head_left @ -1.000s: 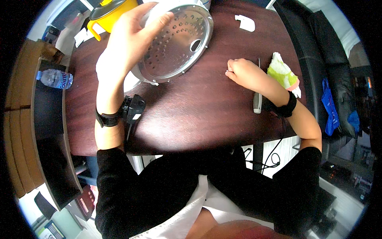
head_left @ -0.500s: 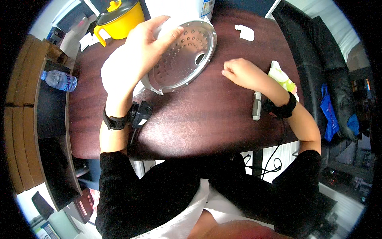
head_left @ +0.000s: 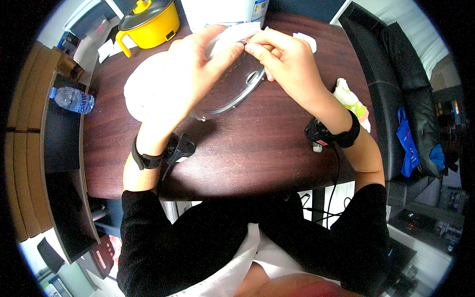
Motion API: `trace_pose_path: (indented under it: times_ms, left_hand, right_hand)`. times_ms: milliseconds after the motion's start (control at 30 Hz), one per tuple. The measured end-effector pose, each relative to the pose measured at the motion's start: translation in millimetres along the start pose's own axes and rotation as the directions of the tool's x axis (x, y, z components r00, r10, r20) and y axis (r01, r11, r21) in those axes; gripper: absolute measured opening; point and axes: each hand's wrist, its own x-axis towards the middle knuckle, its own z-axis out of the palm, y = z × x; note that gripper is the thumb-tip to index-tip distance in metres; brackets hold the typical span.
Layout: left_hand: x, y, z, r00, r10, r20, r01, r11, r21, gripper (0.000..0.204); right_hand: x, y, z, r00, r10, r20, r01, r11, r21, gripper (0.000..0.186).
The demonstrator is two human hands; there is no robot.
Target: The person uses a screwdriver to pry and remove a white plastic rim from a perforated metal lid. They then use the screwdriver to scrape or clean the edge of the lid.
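Note:
Tilted above the far middle of the table is a round, dimpled metal disc [head_left: 227,89] with an oval hole near its right edge. My left hand [head_left: 200,67] grips the disc's upper left rim, thumb on the near face. At the disc's upper edge my right hand [head_left: 289,59] is closed in a pinch, its fingertips close to my left thumb. Whatever it pinches is too small and covered to make out. A rounded white thing [head_left: 141,89] sits left of the disc, partly behind my left hand and washed out by glare. My right wrist covers most of a grey-handled tool [head_left: 317,147].
A yellow pot [head_left: 158,32] with a dark lid stands far left, beside a white container [head_left: 222,14]. A small white piece [head_left: 308,41] lies behind my right hand. Crumpled paper [head_left: 348,95] lies near the right edge. A water bottle [head_left: 74,100] is at the left.
My right hand has moved up and left from beside the disc to its upper edge and pinches there. My left hand still holds the disc, which has shifted slightly.

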Motion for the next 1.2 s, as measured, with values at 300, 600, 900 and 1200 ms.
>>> trace_pose_path:
  times_ms: [300,600,900,1200]
  left_hand:
    - [-2.4,0.2,5.8,0.97,0.196,-0.14,-0.201,0.979,-0.022,0.036]
    - [-1.7,-1.9,10.3,0.971,0.194,-0.14,-0.2,0.979,-0.032,0.037]
    - [0.4,-9.8,18.9,0.95,0.254,-0.18,-0.275,0.955,-0.106,0.033]
    - [-5.6,-1.6,18.7,0.961,0.22,-0.166,-0.238,0.966,-0.098,0.03]
  right_hand:
    - [1.8,-1.6,-3.8,0.984,-0.174,-0.04,0.164,0.97,-0.177,0.014]
    - [-0.5,-2.2,-5.3,0.997,-0.013,-0.078,0.008,0.998,-0.07,0.012]
    - [-7.4,-5.6,-0.4,0.981,-0.124,-0.15,0.085,0.966,-0.244,0.015]
    - [-12.3,-8.1,7.4,0.975,-0.084,-0.205,0.043,0.979,-0.198,0.009]
